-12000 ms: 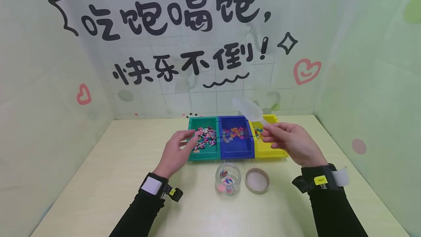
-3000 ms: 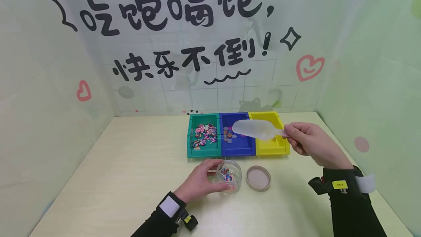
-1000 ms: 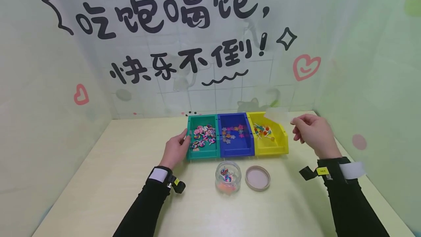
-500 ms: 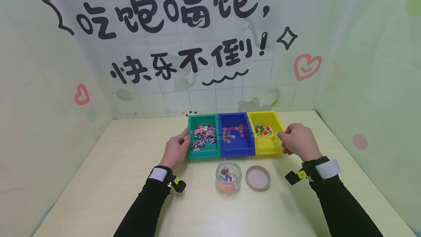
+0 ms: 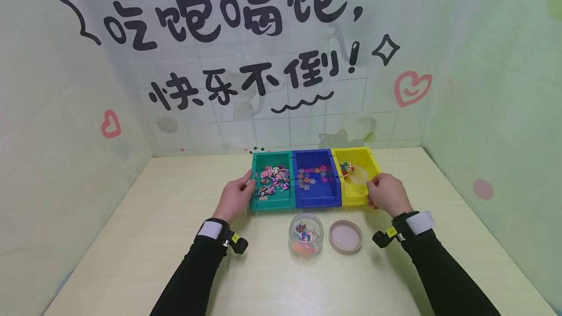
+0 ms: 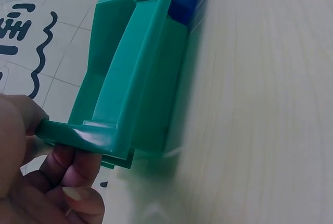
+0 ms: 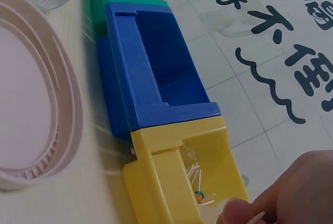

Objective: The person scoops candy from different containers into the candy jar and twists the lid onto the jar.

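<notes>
Sleeves and wristbands: black sleeves [image 5: 186, 277] reach in from the near edge, each wrist wearing a black band with a white strap and a small camera.
Bench: pale wood-grain bench [image 5: 131, 247] under everything.
Jar: clear round jar [image 5: 306, 245], upright and uncovered, with swirl-patterned pieces and pinkish-orange ones inside.
Jar lid: beige-pink round lid [image 5: 345, 237], flat, hollow side up, just right of the jar.
Left hand: the left hand [image 5: 234, 200] grips the outer side rim of the green bin [image 5: 274, 203], thumb side above and fingers beneath.
Right hand: the right hand [image 5: 388, 194] pinches the scoop by its handle at the near right corner of the yellow bin [image 5: 354, 200].
Scoop: translucent scoop [image 5: 360, 175], its bowl inside the yellow bin; the long axis slants from the fingers away and leftward, bowl end pointing at the candies, handle mostly hidden by the hand.
Bins: green, blue [image 5: 318, 200] and yellow joined left to right, each lengthwise near to far.
Contents: swirl lollipop charms [image 5: 274, 175] in green, star-shaped pieces [image 5: 306, 179] in blue, small stick lollipops [image 5: 346, 167] in yellow.
Backdrop: pale sheet [image 5: 263, 133] with black Chinese lettering [image 5: 259, 79].
</notes>
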Motion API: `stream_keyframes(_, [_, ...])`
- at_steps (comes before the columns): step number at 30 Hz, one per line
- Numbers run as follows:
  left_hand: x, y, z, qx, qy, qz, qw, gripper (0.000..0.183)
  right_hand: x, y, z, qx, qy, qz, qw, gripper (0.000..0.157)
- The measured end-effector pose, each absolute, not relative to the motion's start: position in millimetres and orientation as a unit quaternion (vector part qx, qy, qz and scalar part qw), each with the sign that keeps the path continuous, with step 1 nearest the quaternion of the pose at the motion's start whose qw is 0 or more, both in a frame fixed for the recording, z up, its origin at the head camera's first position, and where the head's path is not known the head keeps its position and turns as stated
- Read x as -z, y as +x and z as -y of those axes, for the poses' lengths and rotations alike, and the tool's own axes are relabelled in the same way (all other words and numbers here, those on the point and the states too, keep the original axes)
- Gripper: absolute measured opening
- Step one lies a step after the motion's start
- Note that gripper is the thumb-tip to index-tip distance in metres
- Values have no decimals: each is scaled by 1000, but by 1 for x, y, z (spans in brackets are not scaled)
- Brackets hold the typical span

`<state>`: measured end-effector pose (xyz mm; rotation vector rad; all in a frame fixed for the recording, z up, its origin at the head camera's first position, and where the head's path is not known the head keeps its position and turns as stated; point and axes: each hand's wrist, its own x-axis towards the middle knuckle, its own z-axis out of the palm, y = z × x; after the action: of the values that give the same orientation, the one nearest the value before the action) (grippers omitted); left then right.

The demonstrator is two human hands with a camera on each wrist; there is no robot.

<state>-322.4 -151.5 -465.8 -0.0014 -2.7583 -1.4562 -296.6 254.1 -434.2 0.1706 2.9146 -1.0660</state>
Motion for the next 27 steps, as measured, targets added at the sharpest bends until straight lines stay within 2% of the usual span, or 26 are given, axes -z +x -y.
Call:
stream_keyframes(5, [465, -323, 154, 475, 3, 880, -3, 55, 434, -298, -252, 309, 29, -951, 8, 23])
stream_keyframes(9, [464, -324, 155, 481, 5, 877, -9, 55, 436, -299, -253, 293, 14, -956, 23, 21])
stream_keyframes(21, [464, -324, 158, 482, 4, 876, -18, 56, 438, -299, -258, 371, 29, -926, 68, 24])
stream_keyframes(27, [464, -323, 155, 484, 2, 875, -14, 55, 446, -302, -254, 488, 66, -867, 77, 32])
